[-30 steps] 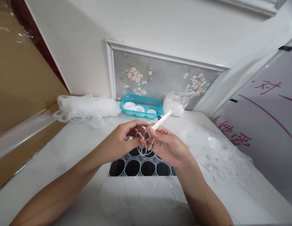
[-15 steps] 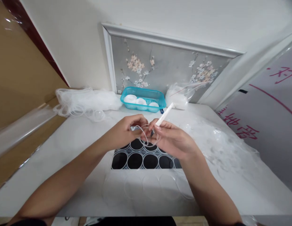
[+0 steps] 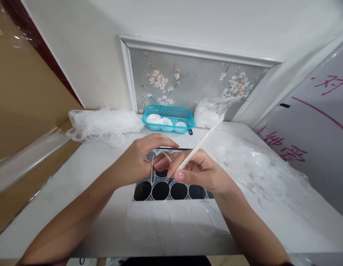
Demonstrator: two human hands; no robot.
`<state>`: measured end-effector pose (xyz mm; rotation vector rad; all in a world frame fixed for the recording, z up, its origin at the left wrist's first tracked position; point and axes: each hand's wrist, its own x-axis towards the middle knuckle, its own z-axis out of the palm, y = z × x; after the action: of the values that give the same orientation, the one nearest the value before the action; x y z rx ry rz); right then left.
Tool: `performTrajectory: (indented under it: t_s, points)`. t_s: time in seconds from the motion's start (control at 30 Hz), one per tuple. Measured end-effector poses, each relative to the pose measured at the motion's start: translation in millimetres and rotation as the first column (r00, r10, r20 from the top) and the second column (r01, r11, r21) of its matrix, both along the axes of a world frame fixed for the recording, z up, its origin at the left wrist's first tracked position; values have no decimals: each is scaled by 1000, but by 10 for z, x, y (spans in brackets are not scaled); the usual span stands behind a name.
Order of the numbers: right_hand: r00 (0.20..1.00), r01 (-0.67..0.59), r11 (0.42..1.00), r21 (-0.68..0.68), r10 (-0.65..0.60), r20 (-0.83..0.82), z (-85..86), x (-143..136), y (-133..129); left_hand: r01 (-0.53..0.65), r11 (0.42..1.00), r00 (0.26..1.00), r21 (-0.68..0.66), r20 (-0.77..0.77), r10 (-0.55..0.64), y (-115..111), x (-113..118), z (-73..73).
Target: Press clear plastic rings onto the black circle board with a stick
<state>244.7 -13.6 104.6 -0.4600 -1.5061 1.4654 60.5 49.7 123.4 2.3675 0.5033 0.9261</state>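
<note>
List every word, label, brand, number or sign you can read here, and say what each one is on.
"对": red handwriting on the white board, far right.
"爱": red, lower on the same board.
"她": probably, beside it; blurred.
A small red mark left of that: too blurred to read.
No lettering can be made out on the blue tray or the white stick in the right hand.

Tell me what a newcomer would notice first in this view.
Probably the bright blue basket at the back, with round white things in it. Next, the white stick slanting up from the right hand, above a mat of big black circles. The red writing on the far right also stands out.
</note>
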Motion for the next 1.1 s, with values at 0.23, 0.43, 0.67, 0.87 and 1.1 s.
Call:
performTrajectory:
  t_s: [0.23,0.43,0.67,0.87,1.1]
  points:
    - [988,-146,985,-89,149,30,-54,-61,-27,206,895,931,-396,-203,-304,81,-34,-11]
    - [968,138,973,186,-172,183,-29,-139,-126,-77,966,997,-245,-24,74,-28,3,3]
    - [901,161,884,438,-313,300,-38,-221,-208,-119,989,993,-90,13,121,-75,-44,43]
    - [964,1,911,413,-110,240,-107,-277,-198,-190,982,981,26,-28,190,-22,26,25]
    - [906,55,883,467,-240,348,-56,-187,-246,-304,933,949,-189,25,315,166,-44,7]
